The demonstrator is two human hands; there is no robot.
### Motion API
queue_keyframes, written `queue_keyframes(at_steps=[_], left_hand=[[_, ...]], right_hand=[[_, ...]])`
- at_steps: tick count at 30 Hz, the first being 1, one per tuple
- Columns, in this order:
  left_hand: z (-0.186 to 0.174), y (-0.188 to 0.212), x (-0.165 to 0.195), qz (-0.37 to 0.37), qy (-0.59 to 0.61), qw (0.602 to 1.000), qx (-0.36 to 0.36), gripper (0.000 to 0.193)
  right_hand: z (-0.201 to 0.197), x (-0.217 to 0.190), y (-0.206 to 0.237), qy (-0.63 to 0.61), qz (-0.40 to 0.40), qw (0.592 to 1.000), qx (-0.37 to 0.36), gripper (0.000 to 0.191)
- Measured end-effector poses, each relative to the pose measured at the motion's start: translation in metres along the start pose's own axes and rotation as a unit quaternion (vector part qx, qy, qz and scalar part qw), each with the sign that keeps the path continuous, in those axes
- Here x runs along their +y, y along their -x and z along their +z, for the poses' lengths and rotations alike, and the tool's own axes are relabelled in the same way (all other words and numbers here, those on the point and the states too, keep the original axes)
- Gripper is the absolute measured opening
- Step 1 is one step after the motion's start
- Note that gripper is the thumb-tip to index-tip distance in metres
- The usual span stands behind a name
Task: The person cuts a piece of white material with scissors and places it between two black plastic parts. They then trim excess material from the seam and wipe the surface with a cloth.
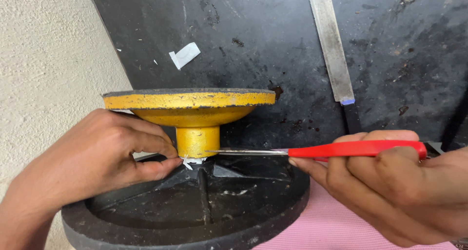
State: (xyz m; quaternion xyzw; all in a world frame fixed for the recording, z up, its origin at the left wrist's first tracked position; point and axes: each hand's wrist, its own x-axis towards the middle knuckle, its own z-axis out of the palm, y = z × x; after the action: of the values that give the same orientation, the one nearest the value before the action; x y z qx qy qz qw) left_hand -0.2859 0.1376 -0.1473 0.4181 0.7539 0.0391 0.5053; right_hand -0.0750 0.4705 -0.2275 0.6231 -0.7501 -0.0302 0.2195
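Here, scuffed black board (273,50), beige wall (44,60), pink cloth (321,225); left hand (97,152) pinching white scrap (186,162), right hand (390,186) gripping red-handled blade (317,150)

1 head view: looks down and forward, very close on hands (243,167), black board behind.

Stand (197,128) sits centre on the ribbed base (195,216). My left hand (107,152) left of its stem, my right hand (390,191) right, knife (317,151) pointing at stem. Saw blade (331,45) far right, on the board (273,45).
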Motion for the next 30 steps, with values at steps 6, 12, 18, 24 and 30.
queue_keyframes(at_steps=[6,12,18,24,30], left_hand=[[0.001,0.004,-0.004,0.034,0.009,0.999,0.033,0.021],[0.000,0.003,-0.003,0.038,0.022,0.999,0.033,0.019],[-0.001,0.002,0.001,0.017,0.007,0.999,0.033,0.020],[-0.001,0.002,0.005,0.012,0.008,1.000,0.028,0.019],[0.000,0.004,0.005,-0.003,0.019,0.999,0.030,0.019]], right_hand=[[0.004,0.006,0.007,-0.065,-0.023,0.997,0.022,0.049],[0.008,0.006,0.010,-0.040,-0.004,0.999,0.036,0.040],[0.012,0.007,0.005,0.045,-0.006,0.997,0.060,0.036],[0.012,0.007,0.000,0.076,-0.001,0.995,0.061,0.036],[0.014,-0.004,-0.003,0.062,0.008,0.997,0.041,0.043]])
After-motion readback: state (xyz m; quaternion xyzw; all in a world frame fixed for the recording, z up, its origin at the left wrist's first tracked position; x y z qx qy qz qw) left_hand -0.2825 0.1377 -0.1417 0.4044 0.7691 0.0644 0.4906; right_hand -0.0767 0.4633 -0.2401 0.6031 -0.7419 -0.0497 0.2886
